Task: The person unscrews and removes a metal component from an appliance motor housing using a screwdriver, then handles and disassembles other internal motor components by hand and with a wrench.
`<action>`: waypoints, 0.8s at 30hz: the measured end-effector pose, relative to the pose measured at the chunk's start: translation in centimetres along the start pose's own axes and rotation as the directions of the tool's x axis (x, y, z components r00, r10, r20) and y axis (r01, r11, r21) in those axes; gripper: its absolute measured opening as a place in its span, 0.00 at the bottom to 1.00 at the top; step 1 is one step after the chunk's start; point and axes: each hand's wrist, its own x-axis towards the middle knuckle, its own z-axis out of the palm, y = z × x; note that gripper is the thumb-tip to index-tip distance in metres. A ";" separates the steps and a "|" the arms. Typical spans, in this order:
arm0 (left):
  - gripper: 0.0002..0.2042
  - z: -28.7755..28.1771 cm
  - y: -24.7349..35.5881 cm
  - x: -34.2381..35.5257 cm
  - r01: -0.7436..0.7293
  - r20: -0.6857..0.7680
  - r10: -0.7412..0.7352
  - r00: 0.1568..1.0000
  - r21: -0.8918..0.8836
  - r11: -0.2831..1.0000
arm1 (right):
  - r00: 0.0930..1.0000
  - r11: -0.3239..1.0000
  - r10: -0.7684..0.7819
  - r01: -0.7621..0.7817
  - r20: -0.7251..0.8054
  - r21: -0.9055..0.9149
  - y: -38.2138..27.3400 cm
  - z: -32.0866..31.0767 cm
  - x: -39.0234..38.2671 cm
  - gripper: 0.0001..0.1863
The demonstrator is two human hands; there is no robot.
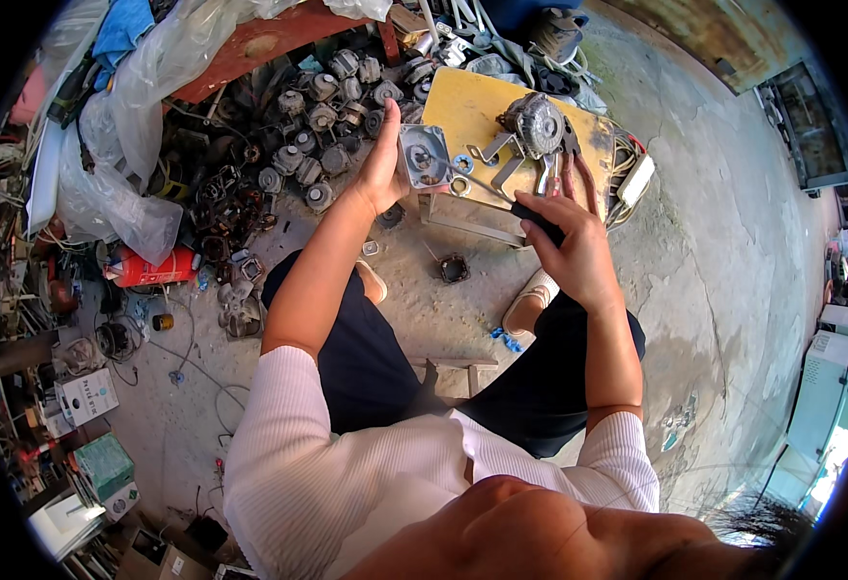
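My left hand point(381, 172) holds a square grey metal motor housing point(425, 145) at the near left edge of a yellow-topped low table, its hollow side up. In my right hand point(576, 249) is a screwdriver point(538, 220) with a black handle. Its shaft points left toward the housing; I cannot tell whether the tip touches it. Beyond my right hand, a small electric motor point(536, 124) with metal bracket arms sits on the table point(462, 92). Red-handled pliers point(583, 174) lie beside the motor. A ring-shaped part point(459, 186) rests near the table's front edge.
Many small motors point(308, 145) are heaped on the floor left of the table. A dark square part point(454, 269) lies between my feet. Clear plastic sheeting point(124, 145) and a red cylinder point(153, 264) are at the left. Cables with a white block point(635, 181) hang at the table's right.
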 end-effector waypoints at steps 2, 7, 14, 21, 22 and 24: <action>0.46 0.2 0.0 0.0 -0.001 -0.012 0.001 1.000 0.011 1.000 | 0.999 1.000 0.000 -0.001 -0.040 -0.024 0.3 0.0 0.0 0.17; 0.45 -0.1 -0.2 0.3 0.002 -0.024 -0.001 1.000 0.046 0.999 | 0.996 0.998 -0.037 0.032 -0.086 -0.059 1.3 0.1 -0.2 0.16; 0.47 0.4 -0.2 0.2 -0.014 -0.054 0.019 0.998 0.092 0.996 | 1.000 0.997 0.006 -0.007 -0.011 -0.074 0.8 0.1 -0.6 0.16; 0.48 1.4 -0.4 -0.1 -0.008 -0.062 0.019 0.998 0.170 0.985 | 0.989 0.973 -0.120 0.099 -0.087 -0.209 1.2 2.3 -0.7 0.13; 0.48 1.8 -0.4 -0.3 -0.006 -0.081 0.023 0.996 0.204 0.979 | 0.986 0.966 -0.131 0.105 -0.098 -0.237 1.3 2.7 -0.8 0.13; 0.48 1.9 -0.4 -0.4 0.004 -0.113 0.025 0.993 0.255 0.967 | 0.984 0.959 -0.138 0.106 -0.108 -0.261 1.3 3.3 -0.9 0.13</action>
